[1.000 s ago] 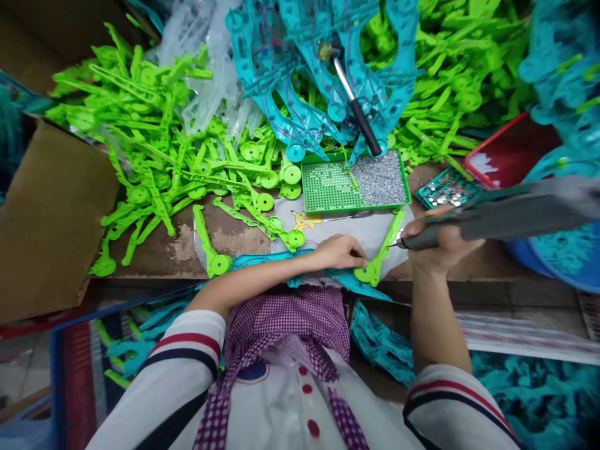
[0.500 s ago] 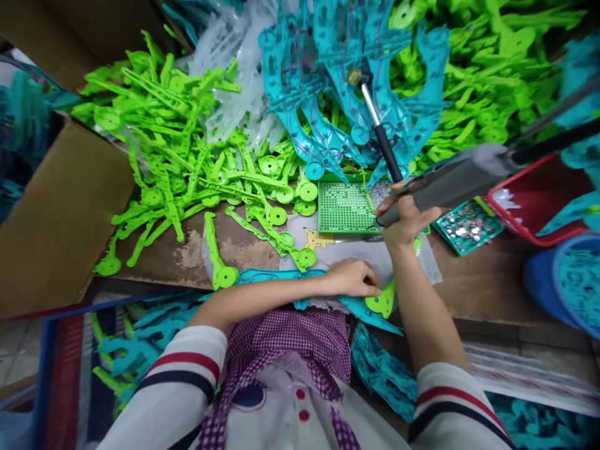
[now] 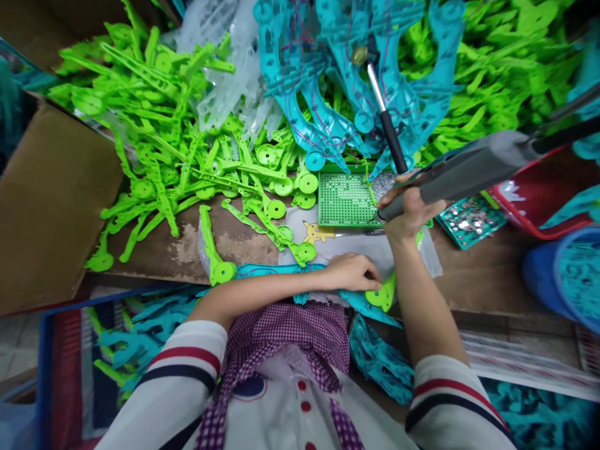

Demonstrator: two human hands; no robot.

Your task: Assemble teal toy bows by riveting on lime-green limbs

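Observation:
My right hand (image 3: 407,215) is wrapped around the front end of a grey electric screwdriver (image 3: 464,172). The tool's tip is beside a green perforated basket (image 3: 342,219) with small metal screws (image 3: 383,181) in its right part. Low in front of my body, my left hand (image 3: 355,272) has its fingers curled down on the round end of a lime-green plastic piece (image 3: 380,296). Beneath that hand and forearm lies a long blue plastic part (image 3: 276,269) along the table edge. Another lime-green piece (image 3: 220,269) rests at its left end.
Lime-green pieces (image 3: 159,137) are heaped at the back left, with more at the back right. Wired blue parts (image 3: 323,94) lie stacked between them. To the right are a teal tray of metal bits (image 3: 471,220), a red bin (image 3: 529,219) and a blue bucket (image 3: 539,275). A cardboard flap (image 3: 51,206) stands left.
The view has shifted slightly. Both hands keep nearly the same places and grips, with the screwdriver still beside the basket.

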